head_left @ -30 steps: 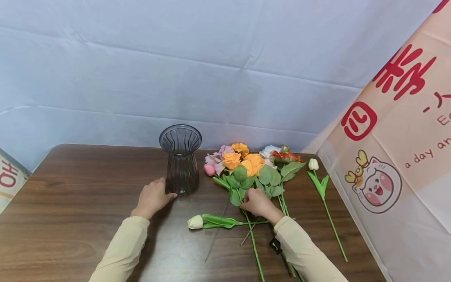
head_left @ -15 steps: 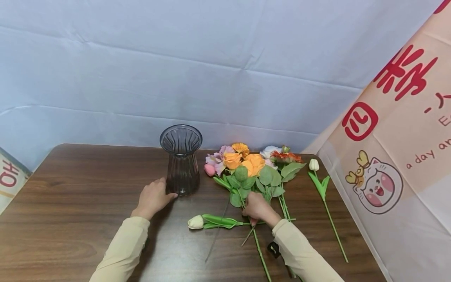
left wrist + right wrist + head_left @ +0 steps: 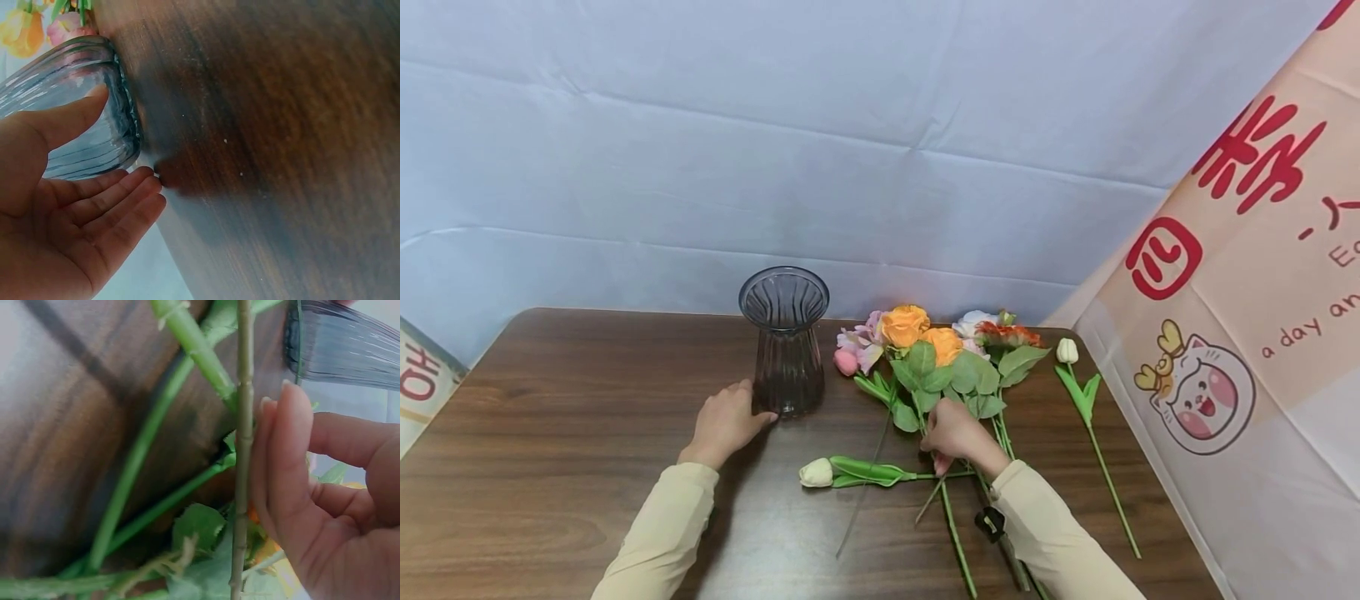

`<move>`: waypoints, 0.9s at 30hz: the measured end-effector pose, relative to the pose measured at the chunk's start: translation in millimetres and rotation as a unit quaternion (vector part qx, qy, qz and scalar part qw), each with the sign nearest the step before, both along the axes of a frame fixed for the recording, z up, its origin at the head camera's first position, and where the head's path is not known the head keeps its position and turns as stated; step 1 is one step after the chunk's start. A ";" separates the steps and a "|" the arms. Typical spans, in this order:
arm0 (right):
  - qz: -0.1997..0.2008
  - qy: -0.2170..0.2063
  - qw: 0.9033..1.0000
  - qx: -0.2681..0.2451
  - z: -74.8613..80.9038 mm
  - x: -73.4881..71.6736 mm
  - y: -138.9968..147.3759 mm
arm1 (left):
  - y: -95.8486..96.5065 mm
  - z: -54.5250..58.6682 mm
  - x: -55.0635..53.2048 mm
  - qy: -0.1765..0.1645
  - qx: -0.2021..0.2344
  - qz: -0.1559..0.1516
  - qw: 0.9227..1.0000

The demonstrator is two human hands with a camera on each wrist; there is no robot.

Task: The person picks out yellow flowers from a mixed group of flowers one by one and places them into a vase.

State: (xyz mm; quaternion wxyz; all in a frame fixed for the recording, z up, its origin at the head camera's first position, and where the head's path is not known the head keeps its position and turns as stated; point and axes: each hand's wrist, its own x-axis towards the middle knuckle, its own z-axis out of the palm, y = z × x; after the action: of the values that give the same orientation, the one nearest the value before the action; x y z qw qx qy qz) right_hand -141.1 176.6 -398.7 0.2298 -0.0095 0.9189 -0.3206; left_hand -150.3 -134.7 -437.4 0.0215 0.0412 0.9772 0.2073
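A smoky glass vase (image 3: 790, 375) stands upright on the table's far side. My left hand (image 3: 722, 421) rests at the left of its base; in the left wrist view the thumb lies against the glass (image 3: 75, 150) and the fingers are loosely extended beside it. My right hand (image 3: 958, 433) pinches an orange rose (image 3: 905, 326) by its green stem (image 3: 957, 533), below the leaves. A brownish stem (image 3: 244, 444) crosses close before the fingers in the right wrist view. A white tulip (image 3: 816, 473) lies crosswise under the rose stem.
Several artificial flowers lie piled at the right, among them a pink tulip (image 3: 846, 361), lilac blooms (image 3: 871, 337) and a rust-red flower (image 3: 1009, 334). Another white tulip (image 3: 1067, 351) lies along the table's right edge. A pale cloth (image 3: 880, 192) hangs behind the wooden table (image 3: 587, 467).
My right hand has slid down to the rose stem and shifted slightly right. The orange rose and its leaves have moved up and over their neighbours. My left hand and the vase stay put.
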 end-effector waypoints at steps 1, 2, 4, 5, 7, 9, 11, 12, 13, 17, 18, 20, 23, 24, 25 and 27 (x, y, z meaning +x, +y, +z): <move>0.000 -0.001 1.000 -0.003 1.4 -0.2 0.1 | 0.0 0.0 0.2 0.000 0.000 0.000 1.000; -0.001 -0.002 1.000 -0.006 2.7 -0.4 0.2 | 0.0 0.0 0.3 0.000 0.000 0.000 1.000; -0.006 -0.006 1.000 -0.014 5.0 -0.8 0.8 | 0.0 -0.1 0.5 0.000 0.000 0.000 1.000; -0.008 -0.007 1.000 -0.015 6.2 -0.9 1.1 | 0.0 -0.2 0.5 -0.001 0.000 0.001 1.000; -0.014 -0.011 1.000 -0.022 8.6 -0.9 1.7 | 0.0 -0.3 0.6 -0.001 -0.001 0.001 1.000; -0.021 -0.013 0.999 -0.031 11.1 -1.0 2.5 | 0.1 -0.4 0.5 0.000 0.000 0.000 1.000; -0.026 -0.012 0.999 -0.040 13.9 -1.2 3.2 | 0.1 -0.6 0.3 0.000 -0.001 0.000 1.000; -0.029 -0.012 0.998 -0.047 15.2 -1.5 3.7 | 0.1 -0.6 0.1 0.001 -0.001 -0.001 1.000; -0.033 -0.014 0.998 -0.054 16.5 -1.8 4.3 | 0.2 -0.4 0.1 0.000 -0.001 -0.002 1.000; -0.045 -0.018 0.996 -0.076 20.8 -4.0 7.0 | 0.4 0.1 -0.4 0.000 -0.002 -0.002 1.000; -0.049 -0.020 0.995 -0.079 21.5 -4.7 7.6 | 0.3 0.3 -0.5 0.000 -0.002 -0.002 1.000; -0.057 -0.021 0.995 -0.083 23.2 -5.8 8.4 | 0.1 0.2 -0.7 0.000 -0.002 -0.002 1.000; -0.069 -0.026 0.993 -0.089 24.9 -6.3 9.3 | -0.1 -0.4 -0.8 0.000 -0.002 -0.002 1.000; -0.075 -0.028 0.993 -0.092 24.8 -6.4 9.6 | -0.2 -0.9 -0.8 0.000 -0.002 -0.002 1.000; -0.077 -0.029 0.992 -0.095 24.7 -6.3 9.8 | -0.2 -1.4 -0.8 0.000 -0.002 -0.002 1.000; -0.077 -0.030 0.991 -0.102 23.3 -6.3 10.2 | 0.0 -2.0 -0.5 0.001 -0.003 -0.002 1.000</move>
State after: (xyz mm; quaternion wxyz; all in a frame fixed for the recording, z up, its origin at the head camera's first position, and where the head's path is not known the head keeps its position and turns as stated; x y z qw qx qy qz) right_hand -147.5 186.8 -375.4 0.2296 0.0473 0.8720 -0.4297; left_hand -150.7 -134.7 -439.4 0.0213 0.0432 0.9778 0.2041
